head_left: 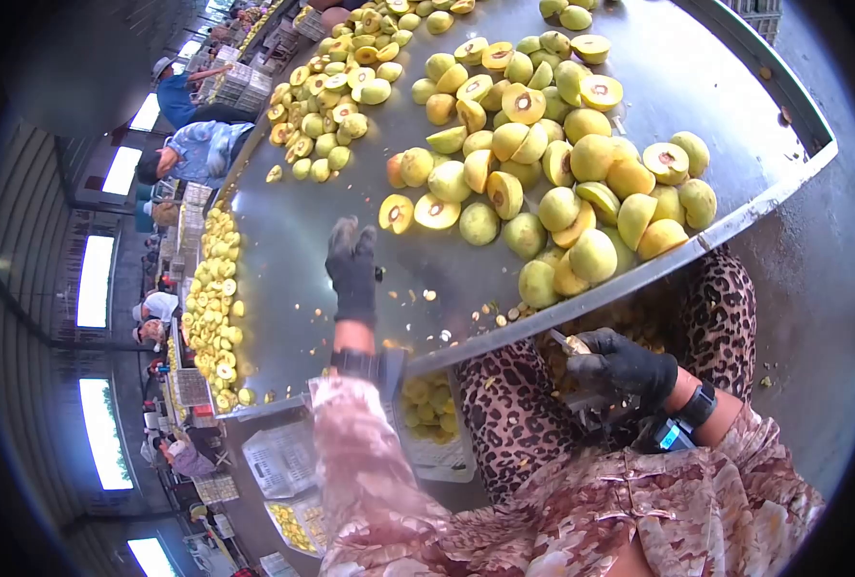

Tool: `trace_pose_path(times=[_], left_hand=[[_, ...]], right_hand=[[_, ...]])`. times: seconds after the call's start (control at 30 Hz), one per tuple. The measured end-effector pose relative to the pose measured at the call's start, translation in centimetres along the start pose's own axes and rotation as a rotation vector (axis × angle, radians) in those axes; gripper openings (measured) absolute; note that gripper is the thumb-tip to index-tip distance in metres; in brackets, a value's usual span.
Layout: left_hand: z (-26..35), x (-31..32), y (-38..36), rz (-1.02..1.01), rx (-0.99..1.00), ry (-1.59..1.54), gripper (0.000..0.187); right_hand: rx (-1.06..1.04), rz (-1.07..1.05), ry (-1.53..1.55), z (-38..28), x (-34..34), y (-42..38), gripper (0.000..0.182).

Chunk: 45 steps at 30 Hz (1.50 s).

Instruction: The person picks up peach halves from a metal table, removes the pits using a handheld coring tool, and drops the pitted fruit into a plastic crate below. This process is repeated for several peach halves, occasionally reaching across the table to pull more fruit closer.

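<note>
My left hand (352, 274), in a dark glove, reaches out over the metal table (293, 231). Its fingers stretch forward with nothing seen in them, close to cut yellow-green fruit halves (436, 212). Near the table's front edge, above my lap, my right hand (629, 367) wears a dark glove too and is closed round a small knife (566, 341). The knife's thin metal tip points up and left; most of its handle is hidden by the fingers. Several fruit halves show brown pits or hollows in orange flesh.
A second fruit pile (326, 120) lies farther back, and a long row of fruit (214, 308) lines the left edge. Pale scraps (429, 295) dot the tabletop. Below stands a white crate (456, 462) holding fruit. A raised metal rim (735, 219) borders the table. Other people (201, 152) sit beyond it.
</note>
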<state>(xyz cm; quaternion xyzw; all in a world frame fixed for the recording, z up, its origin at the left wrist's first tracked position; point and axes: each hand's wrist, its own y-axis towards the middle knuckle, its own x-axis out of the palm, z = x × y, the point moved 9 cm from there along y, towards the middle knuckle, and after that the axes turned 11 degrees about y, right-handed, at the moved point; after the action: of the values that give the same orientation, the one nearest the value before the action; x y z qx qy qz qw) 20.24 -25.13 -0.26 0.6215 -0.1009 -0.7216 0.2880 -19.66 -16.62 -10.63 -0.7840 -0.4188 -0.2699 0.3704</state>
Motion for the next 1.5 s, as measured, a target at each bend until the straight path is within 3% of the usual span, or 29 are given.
trace_pose_path(times=[0.1, 0.13, 0.23, 0.33, 0.4, 0.53, 0.6, 0.7, 0.73, 0.83, 0.87, 1.07, 1.17, 1.27, 1.5], left_hand=[[0.3, 7.8, 1.8, -0.227, -0.052, -0.034, 0.041], [0.0, 8.8, 1.2, -0.285, -0.151, -0.170, 0.041], [1.8, 7.8, 1.1, -0.393, -0.383, -0.492, 0.042], [3.9, 4.1, -1.0, -0.353, -0.545, -0.800, 0.049], [8.2, -0.1, -3.1, -0.379, -0.508, -0.780, 0.050], [15.9, -5.6, -9.7, -0.404, -0.529, -0.851, 0.054], [19.3, -5.6, -13.6, -0.401, -0.608, -1.121, 0.053], [24.0, -6.0, -16.4, -0.358, -0.644, -1.335, 0.049], [24.9, -6.1, -16.7, -0.331, -0.639, -1.376, 0.048], [24.4, -4.5, -18.3, -0.326, -0.762, -1.529, 0.050], [24.9, -4.3, -18.2, -0.361, -0.705, -1.557, 0.057], [25.4, -4.5, -17.7, -0.291, -0.631, -1.465, 0.050], [25.6, -4.4, -17.3, -0.280, -0.553, -1.420, 0.046], [25.8, -4.2, -17.0, -0.232, -0.530, -1.258, 0.052], [26.0, -2.6, -17.3, -0.199, -0.783, -1.490, 0.051]], right_hand=[[0.038, 0.039, 0.035, -0.6, -0.1, -0.2, 0.014], [0.032, 0.019, 0.005, -0.2, -0.2, -0.2, 0.014], [-0.003, -0.036, -0.044, 0.1, 0.0, 0.1, 0.014], [-0.042, -0.032, -0.055, -0.7, 0.6, -0.4, 0.014], [-0.088, -0.001, -0.105, -1.6, 1.2, -0.8, 0.015], [-0.463, -0.019, -0.475, -4.9, 5.2, -1.9, 0.022], [-0.605, -0.007, -0.674, -5.5, 6.9, -2.5, 0.027], [-0.666, 0.087, -0.630, -5.3, 6.6, -2.3, 0.041], [-0.682, 0.116, -0.647, -4.7, 5.9, -2.0, 0.057], [-0.677, 0.171, -0.603, -4.1, 4.4, -1.6, 0.062], [-0.638, 0.159, -0.572, -4.1, 4.4, -1.6, 0.062], [-0.695, 0.153, -0.539, -5.1, 5.1, -1.7, 0.060], [-0.619, 0.165, -0.477, -4.5, 4.9, -1.3, 0.060], [-0.634, 0.184, -0.492, -4.8, 4.7, -1.3, 0.060], [-0.768, 0.276, -0.684, -4.2, 4.1, -1.9, 0.057]])
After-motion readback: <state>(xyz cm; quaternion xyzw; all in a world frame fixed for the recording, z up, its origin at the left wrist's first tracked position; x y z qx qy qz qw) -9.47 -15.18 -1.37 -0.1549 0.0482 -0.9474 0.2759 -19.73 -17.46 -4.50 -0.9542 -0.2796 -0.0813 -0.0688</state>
